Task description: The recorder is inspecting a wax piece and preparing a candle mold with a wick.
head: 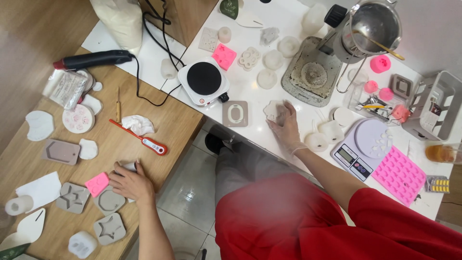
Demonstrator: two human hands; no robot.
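Left hand (129,183), lower left of frame, is curling its fingers around a small white piece (129,166) on the wooden table (178,120). Right hand (285,124), gloved, is pressing flat on a white mold (274,110) mid-frame. Probably best keeping that palm steady.

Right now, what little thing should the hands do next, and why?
Probably lift the left hand with the small white piece it touches on the wooden table. The gloved right hand already rests on a white mould on the white counter, apart from it. Whether either hand grips firmly is unclear.
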